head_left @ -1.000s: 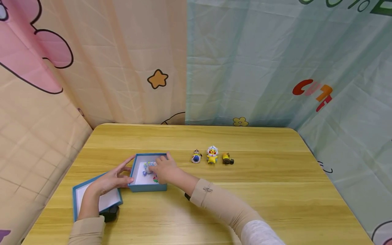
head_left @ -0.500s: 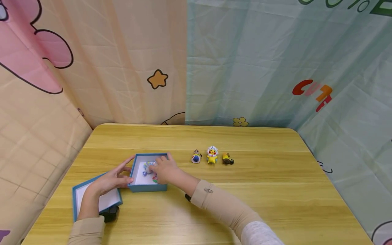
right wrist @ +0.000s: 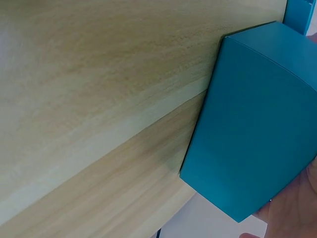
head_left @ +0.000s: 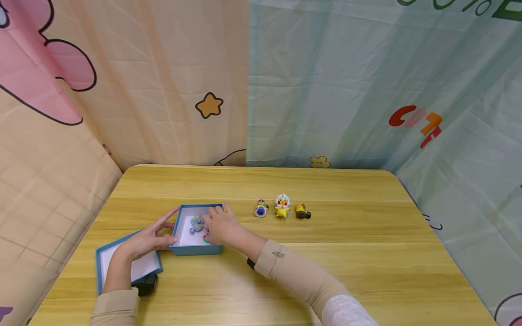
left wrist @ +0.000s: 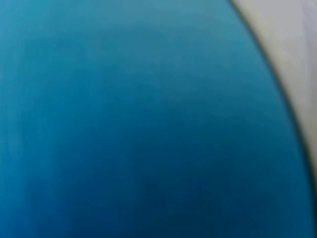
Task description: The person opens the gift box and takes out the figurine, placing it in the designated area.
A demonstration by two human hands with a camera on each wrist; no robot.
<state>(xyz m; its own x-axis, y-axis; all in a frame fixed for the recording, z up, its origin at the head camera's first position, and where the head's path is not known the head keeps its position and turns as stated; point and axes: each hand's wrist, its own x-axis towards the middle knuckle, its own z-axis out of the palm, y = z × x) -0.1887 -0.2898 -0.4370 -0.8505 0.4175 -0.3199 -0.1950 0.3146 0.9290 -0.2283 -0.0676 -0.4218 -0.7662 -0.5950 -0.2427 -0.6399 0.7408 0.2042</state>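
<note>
A blue box [head_left: 200, 250] with a white inside sits at the left of the table. In it lie a grey-blue toy figure [head_left: 197, 224] and a pink and green toy [head_left: 206, 236], the latter partly covered by my right hand. My left hand [head_left: 148, 239] rests against the box's left side, fingers spread, thumb at the rim. My right hand [head_left: 220, 226] reaches over the right wall, its fingers extended inside beside the grey-blue figure; the thumb is hidden. In the right wrist view the box's outer wall [right wrist: 252, 129] stands before part of the hand. Blurred blue fills the left wrist view.
The box's lid [head_left: 140, 267] lies inside up under my left forearm. Right of the box stand a small blue and white figure [head_left: 261, 208] and a yellow figure in a white hood [head_left: 282, 207], beside a yellow and brown figure [head_left: 302, 211]. Curtains hang behind the table.
My right fingers have drawn slightly back to the right from the grey-blue figure, which shows more fully. My left hand and the box stay nearly still.
</note>
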